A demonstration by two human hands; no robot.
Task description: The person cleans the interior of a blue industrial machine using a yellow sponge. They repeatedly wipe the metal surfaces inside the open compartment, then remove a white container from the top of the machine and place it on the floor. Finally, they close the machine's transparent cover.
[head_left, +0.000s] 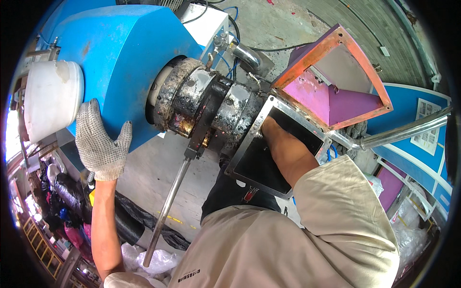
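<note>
My left hand (103, 139), in a dotted, light grey work glove, lies against the blue machine housing (113, 53) beside a white plastic tub (53, 98). Its fingers point up and the thumb stands apart. My bare right forearm (288, 151) reaches into a square metal box (257, 173) with a grey rim and dark inside. The right hand itself is hidden in there. Between housing and box runs a stained metal cylinder (192, 98) with dark clamp rings. A long steel lever (168, 206) slants down from it toward me.
Hinged at the box's far edge, a purple hopper (331, 103) with a worn orange rim is tipped open. A shiny metal pipe (408, 129) passes at the right, before a blue panel (408, 96). Clear plastic bags (158, 259) and black sheeting (127, 221) lie at lower left.
</note>
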